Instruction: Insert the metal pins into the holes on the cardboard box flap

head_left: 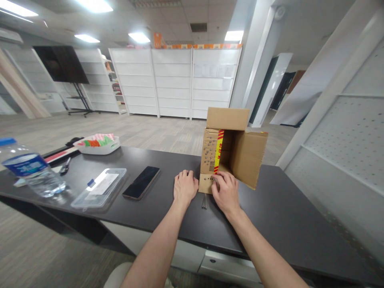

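Note:
An open cardboard box (209, 150) stands on the dark table, its opening facing me and its flaps spread out. Small round grey marks or metal heads dot its left front flap, and yellow-red tape (220, 150) runs down that flap's edge. My right hand (225, 191) is at the lower flap (205, 185), thumb and fingers pinched by a row of small dark spots; what lies between them is too small to make out. My left hand (185, 187) lies on the table against the box's left side, fingers loosely forward, holding nothing visible. Several thin metal screws or nails (204, 201) lie below the flap.
Left of my hands are a black phone (141, 183), a clear plastic case (100, 188), a water bottle (33, 170) and a white basket (97, 148) with colourful contents. A white perforated panel (345, 140) stands at the right. White shelves (174, 84) line the back.

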Available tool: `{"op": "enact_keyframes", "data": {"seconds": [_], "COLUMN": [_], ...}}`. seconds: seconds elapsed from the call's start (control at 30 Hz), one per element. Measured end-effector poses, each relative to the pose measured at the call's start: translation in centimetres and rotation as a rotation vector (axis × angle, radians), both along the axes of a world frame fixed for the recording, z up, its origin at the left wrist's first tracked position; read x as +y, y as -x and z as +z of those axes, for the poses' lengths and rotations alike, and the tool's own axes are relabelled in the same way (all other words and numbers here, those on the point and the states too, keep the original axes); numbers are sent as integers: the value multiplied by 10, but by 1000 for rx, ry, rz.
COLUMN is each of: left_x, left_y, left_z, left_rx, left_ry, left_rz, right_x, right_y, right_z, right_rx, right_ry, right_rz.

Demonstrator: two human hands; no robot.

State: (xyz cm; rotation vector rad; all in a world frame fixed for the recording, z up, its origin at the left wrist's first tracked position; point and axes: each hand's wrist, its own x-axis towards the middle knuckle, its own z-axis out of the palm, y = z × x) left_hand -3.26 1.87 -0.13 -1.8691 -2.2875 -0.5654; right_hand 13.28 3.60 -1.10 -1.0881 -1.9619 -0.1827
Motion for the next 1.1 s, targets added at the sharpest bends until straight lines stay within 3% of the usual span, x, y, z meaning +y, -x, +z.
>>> {"op": "enact_keyframes", "data": {"seconds": [0.43, 1.1], "left_x": [0, 0], "left_y": [-1, -1], "left_z": [3, 2], "left_rx": [-1, -2], "left_ry": [13, 26], "left_rz": [-9, -3], "right_x": [-5, 2], "right_y": [0, 1], "right_z": [0, -5], "right_rx": [-21, -57], "right_ry": [82, 56], "right_rz": [-32, -68]}}
